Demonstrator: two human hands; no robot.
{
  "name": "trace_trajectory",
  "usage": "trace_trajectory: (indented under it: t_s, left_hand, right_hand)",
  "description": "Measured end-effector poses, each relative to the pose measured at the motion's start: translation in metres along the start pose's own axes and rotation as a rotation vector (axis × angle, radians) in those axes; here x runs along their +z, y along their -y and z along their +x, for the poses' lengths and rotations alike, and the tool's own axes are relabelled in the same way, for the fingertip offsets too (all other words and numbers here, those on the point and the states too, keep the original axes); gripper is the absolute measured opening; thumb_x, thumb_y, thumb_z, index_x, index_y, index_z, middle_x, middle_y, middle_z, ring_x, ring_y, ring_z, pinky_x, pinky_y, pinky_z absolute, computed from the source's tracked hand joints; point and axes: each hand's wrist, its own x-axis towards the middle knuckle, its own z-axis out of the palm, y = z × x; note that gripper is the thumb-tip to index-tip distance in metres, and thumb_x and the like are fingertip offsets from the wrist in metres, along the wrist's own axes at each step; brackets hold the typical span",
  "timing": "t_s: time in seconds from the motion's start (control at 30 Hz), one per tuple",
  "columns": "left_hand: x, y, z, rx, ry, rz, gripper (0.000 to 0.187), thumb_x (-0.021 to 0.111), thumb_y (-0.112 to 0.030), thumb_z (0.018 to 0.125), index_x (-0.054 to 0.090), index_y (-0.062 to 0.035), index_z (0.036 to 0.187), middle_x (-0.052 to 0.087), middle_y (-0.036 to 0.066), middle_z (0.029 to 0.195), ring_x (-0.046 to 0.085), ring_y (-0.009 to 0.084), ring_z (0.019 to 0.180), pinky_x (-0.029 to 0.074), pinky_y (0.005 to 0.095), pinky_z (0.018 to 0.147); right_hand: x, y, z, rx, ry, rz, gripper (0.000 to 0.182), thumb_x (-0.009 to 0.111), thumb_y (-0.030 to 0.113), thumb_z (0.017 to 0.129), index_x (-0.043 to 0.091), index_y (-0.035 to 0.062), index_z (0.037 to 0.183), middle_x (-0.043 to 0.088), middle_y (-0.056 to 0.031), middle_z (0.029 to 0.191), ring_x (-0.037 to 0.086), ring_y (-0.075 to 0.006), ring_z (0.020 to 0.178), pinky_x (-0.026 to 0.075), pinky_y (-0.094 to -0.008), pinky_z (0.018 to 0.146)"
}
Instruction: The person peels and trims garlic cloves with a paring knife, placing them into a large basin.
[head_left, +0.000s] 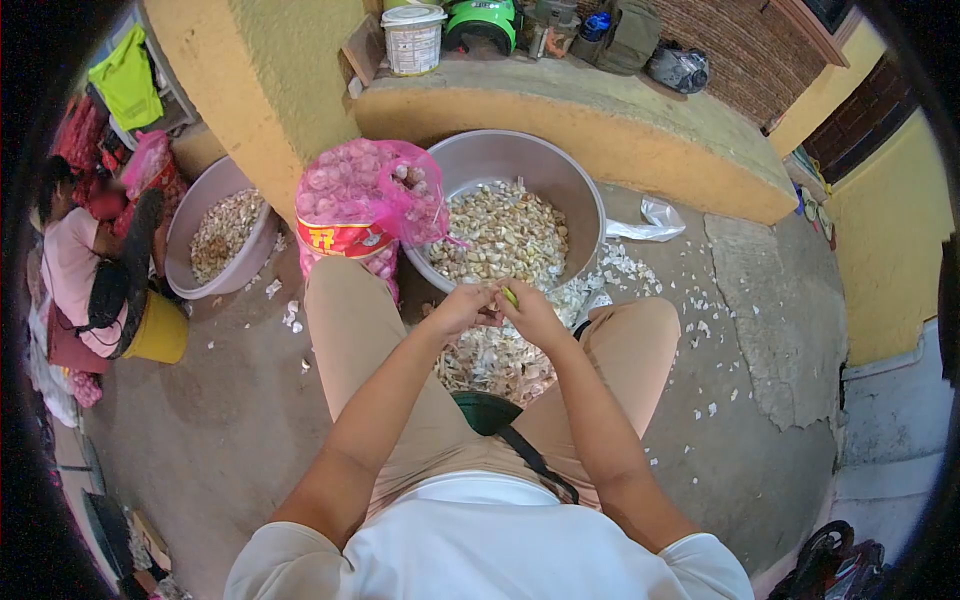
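Note:
My left hand (pixel 465 308) and my right hand (pixel 533 317) meet between my knees, over the near rim of a large grey basin (pixel 590 190). Garlic cloves (pixel 505 235) fill much of its bottom. A small yellow-green object (pixel 510 296), possibly a knife handle, shows in my closed right hand. My left fingers are pinched together against the right ones; whatever they hold is too small to make out. Below my hands lies a heap of garlic skins (pixel 490 360). Left of the basin stands a pink mesh bag (pixel 345 185) packed with garlic bulbs.
At the left a person (pixel 80 260) sits beside another basin (pixel 185 270) of garlic and a yellow bucket (pixel 158 330). A raised ledge (pixel 600 150) behind bears a white bucket (pixel 413 40) and a green helmet (pixel 482 22). Skin scraps (pixel 705 328) litter the floor.

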Motion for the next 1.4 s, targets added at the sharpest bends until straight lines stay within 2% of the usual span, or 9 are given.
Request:
trace_trajectory:
  t_s: [0.17, 0.27, 0.47, 0.67, 0.87, 0.97, 1.07, 1.17, 1.4]
  left_hand:
    - [0.007, -0.024, -0.016, -0.039, 0.026, -0.033, 0.029, 0.043, -0.024, 0.087, 0.052, 0.0027, 0.095, 0.055, 0.007, 0.079, 0.055, 0.0135, 0.066, 0.050, 0.0260, 0.061]
    - [0.006, -0.030, -0.018, -0.047, 0.041, -0.006, 0.029, 0.045, -0.025, 0.087, 0.051, 0.0016, 0.098, 0.056, 0.007, 0.082, 0.055, 0.0125, 0.066, 0.050, 0.0257, 0.061]
    - [0.006, -0.027, -0.016, -0.012, 0.015, 0.181, 0.028, 0.046, -0.025, 0.086, 0.052, -0.0005, 0.097, 0.056, 0.008, 0.084, 0.055, 0.0122, 0.068, 0.050, 0.0264, 0.061]
    - [0.000, -0.018, -0.007, 0.003, -0.061, 0.140, 0.029, 0.046, -0.026, 0.086, 0.050, 0.0009, 0.095, 0.055, 0.007, 0.082, 0.056, 0.0128, 0.070, 0.051, 0.0279, 0.062]
    - [-0.001, -0.019, -0.005, 0.027, -0.088, 0.094, 0.028, 0.045, -0.025, 0.086, 0.048, 0.0014, 0.095, 0.055, 0.009, 0.081, 0.057, 0.0156, 0.069, 0.051, 0.0288, 0.062]
    - [0.002, -0.024, -0.009, 0.020, -0.130, 0.017, 0.028, 0.046, -0.023, 0.086, 0.047, 0.0027, 0.095, 0.054, 0.012, 0.081, 0.058, 0.0179, 0.068, 0.051, 0.0296, 0.062]
    - [0.005, -0.028, -0.011, 0.031, -0.178, 0.008, 0.026, 0.046, -0.022, 0.086, 0.047, 0.0033, 0.094, 0.054, 0.012, 0.081, 0.058, 0.0182, 0.066, 0.051, 0.0296, 0.060]
    - [0.002, -0.026, -0.009, 0.039, -0.199, 0.037, 0.027, 0.046, -0.022, 0.086, 0.046, 0.0031, 0.097, 0.054, 0.012, 0.082, 0.058, 0.0181, 0.067, 0.051, 0.0291, 0.059]
    - [-0.004, -0.019, -0.005, 0.039, -0.214, 0.084, 0.031, 0.048, -0.022, 0.085, 0.046, 0.0038, 0.101, 0.054, 0.011, 0.086, 0.059, 0.0186, 0.070, 0.051, 0.0283, 0.059]
  right_hand:
    - [0.005, -0.018, 0.002, 0.029, -0.042, 0.242, 0.021, 0.047, 0.018, 0.084, 0.052, 0.0027, 0.098, 0.057, -0.0059, 0.067, 0.051, -0.0107, 0.052, 0.039, -0.0238, 0.047]
    - [-0.002, -0.004, 0.000, 0.181, -0.009, 0.447, 0.022, 0.049, 0.019, 0.084, 0.051, 0.0033, 0.098, 0.055, -0.0028, 0.064, 0.043, -0.0057, 0.043, 0.032, -0.0199, 0.037]
    - [0.003, -0.011, 0.001, 0.254, -0.024, 0.483, 0.022, 0.055, 0.018, 0.081, 0.050, 0.0033, 0.096, 0.052, -0.0017, 0.059, 0.041, -0.0055, 0.041, 0.030, -0.0190, 0.034]
    - [0.004, -0.019, 0.002, 0.342, -0.113, 0.943, 0.016, 0.056, 0.015, 0.079, 0.049, 0.0047, 0.090, 0.052, -0.0035, 0.065, 0.037, -0.0065, 0.040, 0.032, -0.0201, 0.035]
    - [0.012, -0.038, 0.008, 0.474, -0.297, 1.105, 0.017, 0.058, 0.016, 0.078, 0.047, 0.0050, 0.085, 0.052, -0.0048, 0.068, 0.035, -0.0094, 0.037, 0.033, -0.0222, 0.035]
    - [0.005, -0.052, 0.007, 0.528, -0.312, 1.094, 0.016, 0.059, 0.016, 0.077, 0.049, 0.0040, 0.079, 0.052, -0.0060, 0.065, 0.042, -0.0102, 0.042, 0.034, -0.0230, 0.037]
    - [0.005, -0.055, 0.007, 0.518, -0.157, 0.334, 0.018, 0.062, 0.017, 0.072, 0.055, -0.0003, 0.070, 0.050, -0.0063, 0.054, 0.043, -0.0122, 0.037, 0.035, -0.0256, 0.036]
    - [0.013, -0.049, -0.001, 0.417, 0.130, -0.139, 0.025, 0.064, 0.020, 0.068, 0.054, -0.0023, 0.062, 0.049, -0.0076, 0.048, 0.046, -0.0154, 0.037, 0.036, -0.0288, 0.036]
    - [0.009, -0.049, 0.002, 0.552, 0.256, -0.049, 0.021, 0.065, 0.016, 0.068, 0.055, -0.0022, 0.066, 0.047, -0.0055, 0.048, 0.043, -0.0133, 0.037, 0.035, -0.0277, 0.034]
